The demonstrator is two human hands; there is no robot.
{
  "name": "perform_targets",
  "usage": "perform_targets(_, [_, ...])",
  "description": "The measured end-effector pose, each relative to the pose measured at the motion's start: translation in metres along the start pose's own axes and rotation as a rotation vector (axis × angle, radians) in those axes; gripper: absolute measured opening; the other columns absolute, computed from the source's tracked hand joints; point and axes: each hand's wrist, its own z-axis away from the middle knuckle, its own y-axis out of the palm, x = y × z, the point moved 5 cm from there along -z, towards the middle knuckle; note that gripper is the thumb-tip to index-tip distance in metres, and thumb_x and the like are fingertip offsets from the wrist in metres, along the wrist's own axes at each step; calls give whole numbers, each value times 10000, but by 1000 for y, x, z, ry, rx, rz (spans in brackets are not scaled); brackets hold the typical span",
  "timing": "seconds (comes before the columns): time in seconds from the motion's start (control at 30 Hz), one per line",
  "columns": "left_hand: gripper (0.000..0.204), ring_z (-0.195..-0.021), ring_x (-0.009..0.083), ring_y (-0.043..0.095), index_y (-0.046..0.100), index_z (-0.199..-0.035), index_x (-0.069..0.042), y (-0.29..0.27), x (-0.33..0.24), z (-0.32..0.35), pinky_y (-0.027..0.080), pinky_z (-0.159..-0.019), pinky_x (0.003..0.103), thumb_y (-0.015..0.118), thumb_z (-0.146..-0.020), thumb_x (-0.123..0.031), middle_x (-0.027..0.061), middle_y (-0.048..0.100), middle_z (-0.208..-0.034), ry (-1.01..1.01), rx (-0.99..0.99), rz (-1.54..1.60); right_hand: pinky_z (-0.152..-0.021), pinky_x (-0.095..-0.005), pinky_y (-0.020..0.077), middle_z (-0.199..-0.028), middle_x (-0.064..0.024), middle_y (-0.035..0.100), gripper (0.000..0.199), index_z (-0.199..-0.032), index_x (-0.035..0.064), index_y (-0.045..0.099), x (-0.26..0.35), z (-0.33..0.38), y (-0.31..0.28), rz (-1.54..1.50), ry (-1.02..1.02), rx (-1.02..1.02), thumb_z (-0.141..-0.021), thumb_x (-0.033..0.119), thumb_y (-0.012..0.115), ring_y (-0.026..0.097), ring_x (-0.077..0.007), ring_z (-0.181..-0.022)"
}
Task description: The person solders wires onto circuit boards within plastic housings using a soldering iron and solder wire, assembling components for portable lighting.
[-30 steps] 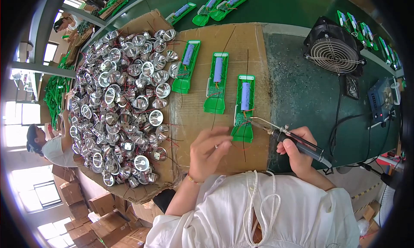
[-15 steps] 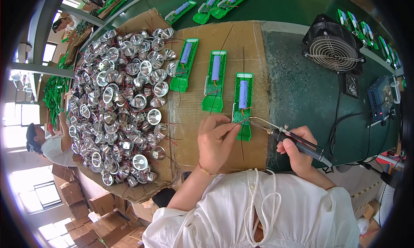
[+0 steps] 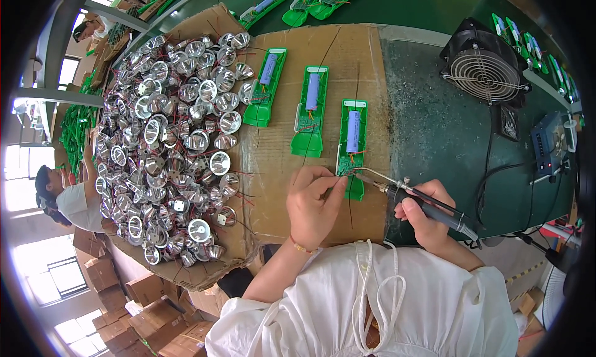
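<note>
My right hand (image 3: 428, 215) grips a soldering iron (image 3: 428, 207) with a thin curved metal tube fixed along it. Its tip meets the small green circuit board (image 3: 349, 166) in the nearest green plastic housing (image 3: 354, 191). My left hand (image 3: 315, 203) is pinched at the board's left side, close to the tip; what its fingers hold is too small to make out. Above the board in that housing lies a purple cylindrical battery (image 3: 353, 132), with a reddish wire (image 3: 358, 151) at its lower end. Two similar housings lie to the left, a middle one (image 3: 307, 145) and a farther one (image 3: 257, 115).
Many shiny reflector cups (image 3: 198, 141) with red and black wires cover the cardboard (image 3: 273, 203) on the left. A black fan (image 3: 484, 68) and a blue control box (image 3: 549, 145) stand on the green table to the right. More housings (image 3: 265, 8) lie at the back.
The view has shifted slightly. The reddish wire at the battery's lower end now sticks out to the right. Both hands stay at the board, and the iron keeps nearly the same position.
</note>
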Motion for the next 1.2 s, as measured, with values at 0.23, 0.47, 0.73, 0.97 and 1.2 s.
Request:
perform_targets(0.23, [42, -703, 232, 515, 667, -698, -56, 5, -1, -1, 418, -603, 334, 696, -699, -87, 54, 562, -766, 29, -5, -61, -489, -236, 485, -663, -116, 604, 194, -857, -18, 454, 2, 0, 1, 89, -24, 30, -836, 113, 595, 586, -122, -556])
perform_targets(0.47, [54, -707, 239, 514, 659, -684, -56, 7, 2, 0, 415, -615, 341, 690, -701, -96, 55, 555, -760, 21, 3, -47, -584, -255, 501, -696, -103, 636, 188, -847, -22, 486, 7, 3, 0, 138, -42, 84, -821, 110, 617, 620, -121, -626])
perform_targets(0.73, [50, -692, 252, 551, 657, -682, -31, 5, 0, -3, 449, -612, 334, 698, -655, -43, 91, 576, -741, 18, 18, -57, -550, -255, 509, -752, -115, 573, 180, -888, -8, 441, 1, 6, -8, 66, -39, 45, -845, 108, 572, 591, -135, -610])
perform_targets(0.97, [85, -657, 228, 531, 651, -682, -49, 7, 1, -2, 421, -607, 341, 695, -705, -118, 55, 561, -750, -2, 49, -50, -521, -245, 496, -725, -111, 572, 182, -868, -4, 444, 0, 4, -11, 43, -66, 1, -841, 116, 577, 584, -133, -593])
perform_targets(1.2, [168, -482, 212, 571, 656, -817, -62, -8, -7, -2, 456, -458, 298, 714, -716, -183, 89, 619, -714, -99, 75, -35, -548, -248, 492, -697, -111, 591, 166, -871, -14, 454, -1, -2, -39, -34, -96, -126, -829, 73, 590, 570, -116, -584])
